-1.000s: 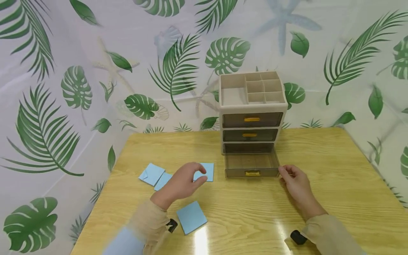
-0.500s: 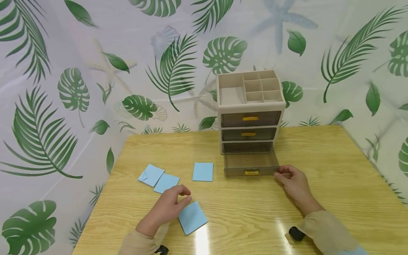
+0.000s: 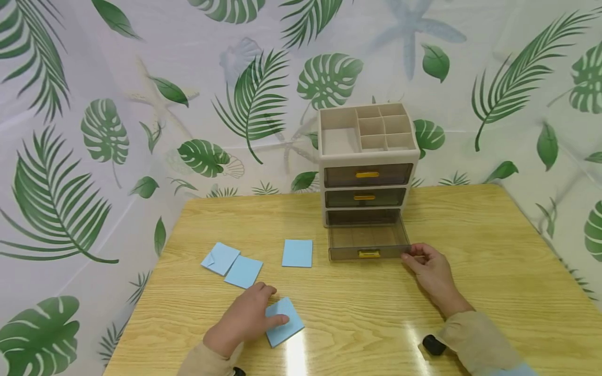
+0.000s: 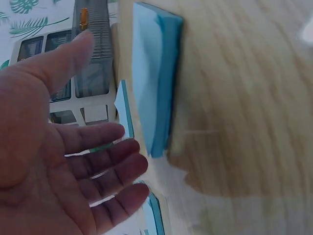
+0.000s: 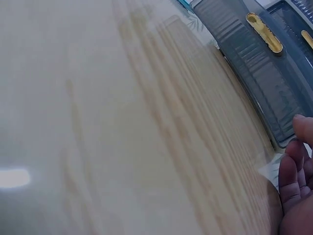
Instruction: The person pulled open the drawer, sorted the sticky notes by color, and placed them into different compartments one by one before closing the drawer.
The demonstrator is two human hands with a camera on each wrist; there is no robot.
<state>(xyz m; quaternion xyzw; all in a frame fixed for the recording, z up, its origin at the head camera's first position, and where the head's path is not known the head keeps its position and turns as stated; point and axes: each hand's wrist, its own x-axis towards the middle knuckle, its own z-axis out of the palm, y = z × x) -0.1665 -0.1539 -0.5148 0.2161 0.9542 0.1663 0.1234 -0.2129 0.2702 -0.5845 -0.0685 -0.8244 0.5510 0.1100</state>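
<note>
Over the nearest blue sticky note pad (image 3: 289, 326) hovers my left hand (image 3: 246, 318), thumb and fingers spread. The left wrist view shows that hand (image 4: 63, 142) beside the pad (image 4: 151, 73), apart from it. My right hand (image 3: 432, 271) holds the right front corner of the pulled-out bottom drawer (image 3: 343, 254), a see-through grey one with a yellow handle. In the right wrist view the thumb (image 5: 303, 128) lies at the corner of the drawer front (image 5: 254, 73), fingers curled beside it.
A beige desktop organizer (image 3: 369, 156) with two closed upper drawers and a compartment top stands at the back. More blue pads lie on the wooden table: one left of the drawer (image 3: 297, 253), two touching farther left (image 3: 243, 271). A leaf-patterned cloth (image 3: 188, 104) hangs behind.
My left hand has moved down and toward me, from near the pad beside the drawer to above the nearest pad. The right hand stays at the drawer corner. The view shifts slightly.
</note>
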